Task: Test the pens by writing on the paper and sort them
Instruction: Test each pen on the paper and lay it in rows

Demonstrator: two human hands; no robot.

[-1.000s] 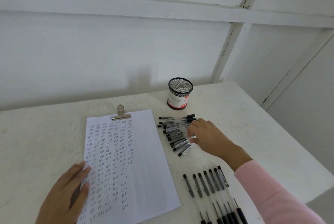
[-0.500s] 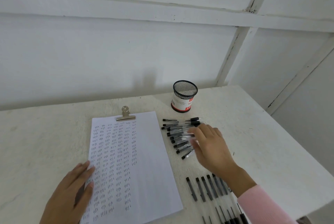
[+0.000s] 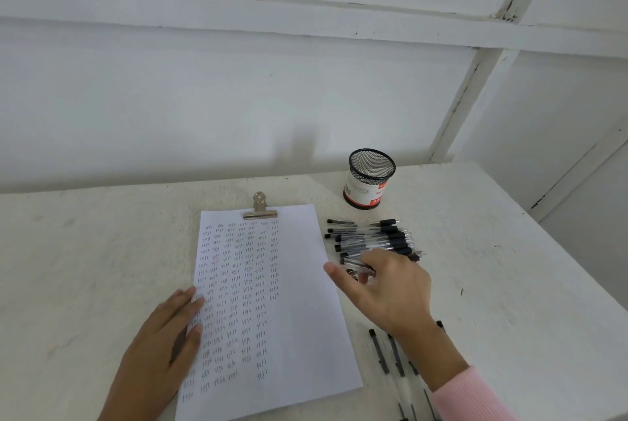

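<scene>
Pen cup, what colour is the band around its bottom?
Red: the pen cup has a red bottom band under a white label; head view.

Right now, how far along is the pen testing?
Well underway: the paper carries columns of test scribbles, and a separate row of pens lies nearer the camera. The right hand pinches a pen while the left hand steadies the sheet. The pile probably awaits testing.

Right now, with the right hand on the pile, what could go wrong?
The right hand sits on the loose pile; pens could roll toward the row nearer the person and mix the sorting.
The wrist hangs over that row and may nudge it.
The paper is crowded with marks; a faint new one might be missed.
</scene>
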